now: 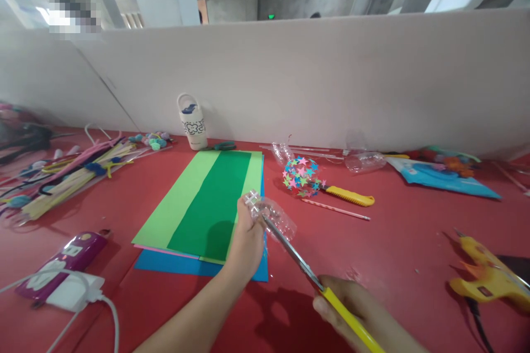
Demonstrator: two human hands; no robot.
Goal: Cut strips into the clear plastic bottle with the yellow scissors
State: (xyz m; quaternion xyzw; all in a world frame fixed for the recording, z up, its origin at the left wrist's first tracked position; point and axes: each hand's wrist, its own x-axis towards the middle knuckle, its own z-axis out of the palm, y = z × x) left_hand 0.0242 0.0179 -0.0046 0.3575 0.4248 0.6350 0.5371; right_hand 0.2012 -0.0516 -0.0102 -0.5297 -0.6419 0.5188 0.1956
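Observation:
My left hand [247,242] is closed on a clear plastic piece [279,219], which has a curved, shiny wall and hangs over the edge of the paper stack. In my right hand [351,303] is a pair of scissors [296,253] with yellow handles, seen edge-on. The metal tip reaches the plastic beside my left fingers; whether the blades are apart I cannot tell. Under my left hand lie sheets of paper: a dark green strip [211,204] over light green [174,198], with a blue sheet [178,263] below.
A star-covered ball [301,175], a yellow utility knife [350,196] and a pink-striped stick [337,209] lie beyond my hands. A yellow glue gun [486,273] rests at right. A purple power strip [68,262] with a white cable sits left. A white tumbler [193,127] stands near the partition [290,77].

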